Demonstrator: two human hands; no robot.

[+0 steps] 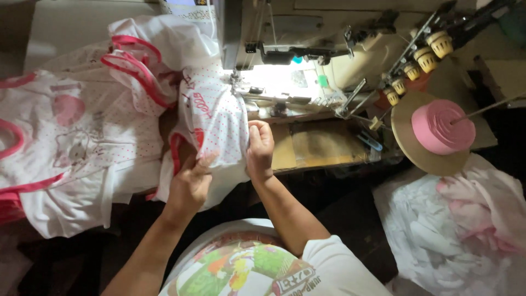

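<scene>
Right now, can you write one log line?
left hand: holds white garment | right hand: grips its edge | sewing machine: behind | pink tape spool: right

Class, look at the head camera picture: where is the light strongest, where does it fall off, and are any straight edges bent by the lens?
Head view: glare burns out the sewing machine bed; dotted garment and both hands stay sharp; lower edges sink into shadow; table edges curve.
</scene>
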